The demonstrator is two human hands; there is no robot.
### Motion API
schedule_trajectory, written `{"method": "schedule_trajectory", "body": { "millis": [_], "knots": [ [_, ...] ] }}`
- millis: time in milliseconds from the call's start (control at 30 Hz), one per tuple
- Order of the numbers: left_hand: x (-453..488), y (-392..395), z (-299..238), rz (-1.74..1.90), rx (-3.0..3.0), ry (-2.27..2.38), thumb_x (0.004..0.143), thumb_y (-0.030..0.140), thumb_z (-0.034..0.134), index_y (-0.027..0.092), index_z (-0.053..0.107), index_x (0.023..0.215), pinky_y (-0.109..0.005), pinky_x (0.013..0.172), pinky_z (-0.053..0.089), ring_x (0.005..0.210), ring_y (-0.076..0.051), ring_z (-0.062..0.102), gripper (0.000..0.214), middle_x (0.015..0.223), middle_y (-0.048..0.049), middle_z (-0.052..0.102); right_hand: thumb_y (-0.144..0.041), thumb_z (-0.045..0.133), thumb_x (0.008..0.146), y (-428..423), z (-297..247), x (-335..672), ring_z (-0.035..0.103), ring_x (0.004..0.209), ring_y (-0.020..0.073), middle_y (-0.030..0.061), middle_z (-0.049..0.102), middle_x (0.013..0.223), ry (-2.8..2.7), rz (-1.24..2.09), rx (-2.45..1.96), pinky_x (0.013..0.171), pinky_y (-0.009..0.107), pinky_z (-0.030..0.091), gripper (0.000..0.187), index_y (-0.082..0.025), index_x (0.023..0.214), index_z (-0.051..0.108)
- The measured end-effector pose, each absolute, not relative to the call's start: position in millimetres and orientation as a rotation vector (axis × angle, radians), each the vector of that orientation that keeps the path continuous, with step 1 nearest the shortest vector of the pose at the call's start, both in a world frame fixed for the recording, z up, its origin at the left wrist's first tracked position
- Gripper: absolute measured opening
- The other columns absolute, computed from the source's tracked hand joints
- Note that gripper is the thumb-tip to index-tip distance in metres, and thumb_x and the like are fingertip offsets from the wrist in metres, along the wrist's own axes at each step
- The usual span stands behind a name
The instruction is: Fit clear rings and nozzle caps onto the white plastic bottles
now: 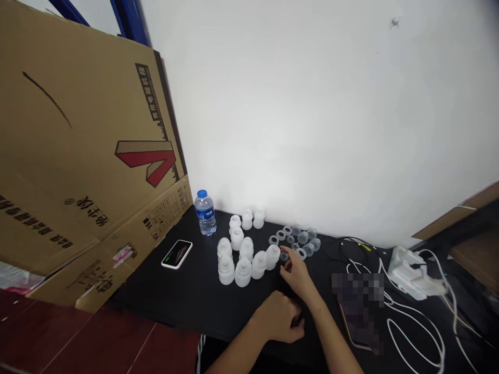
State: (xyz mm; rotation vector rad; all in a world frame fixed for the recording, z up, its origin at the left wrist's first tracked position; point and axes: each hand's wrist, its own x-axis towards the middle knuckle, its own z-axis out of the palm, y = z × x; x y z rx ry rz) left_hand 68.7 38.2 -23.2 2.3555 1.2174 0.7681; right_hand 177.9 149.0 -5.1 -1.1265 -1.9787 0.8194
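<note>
My right hand hovers at the front of a cluster of small clear plastic caps and rings, its fingers apart beside one small clear ring. Just left of that hand stands a group of several frosted white plastic bottles, the nearest almost at my fingertips. My left hand rests curled on the black table, lower and nearer me, with its fingertips hidden. Nothing shows in it.
A large printed cardboard sheet leans in at the left. A water bottle and a white power bank stand on the table. To the right lie a pixelated phone, a white charger and loose white cables.
</note>
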Motion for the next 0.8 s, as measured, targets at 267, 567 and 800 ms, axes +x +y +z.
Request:
{"method": "schedule_trajectory", "body": {
  "millis": [267,567,800],
  "knots": [
    [62.1,35.6,-11.8,1.230,2.292,1.340,0.104,0.021,0.053,0.024,0.062,0.080,-0.034,0.058,0.044,0.067,-0.021,0.065,0.026,0.076,-0.0064,0.065,-0.031,0.053,0.102,170.0,5.2,222.4,0.065,0.112,0.0370,0.0180,0.070,0.120,-1.989,0.053,-1.466,0.098,0.051,0.056,0.034,-0.020,0.129,0.070],
    [61.6,36.3,-7.1,1.327,2.227,1.393,0.103,0.018,0.053,0.026,0.055,0.081,-0.034,0.055,0.041,0.065,-0.020,0.063,0.023,0.077,-0.0049,0.062,-0.043,0.055,0.106,203.9,17.2,251.3,0.062,0.098,0.0352,0.0186,0.069,0.108,-1.962,-0.140,-1.591,0.091,0.046,0.051,0.035,-0.017,0.115,0.076],
    [60.6,37.3,-5.0,1.348,2.181,1.460,0.102,0.017,0.054,0.025,0.054,0.079,-0.034,0.056,0.042,0.065,-0.020,0.063,0.024,0.076,-0.0041,0.061,-0.056,0.045,0.112,199.0,54.8,246.8,0.063,0.093,0.0344,0.0194,0.074,0.101,-1.872,-0.090,-1.493,0.089,0.047,0.051,0.049,-0.016,0.108,0.074]
  ]
}}
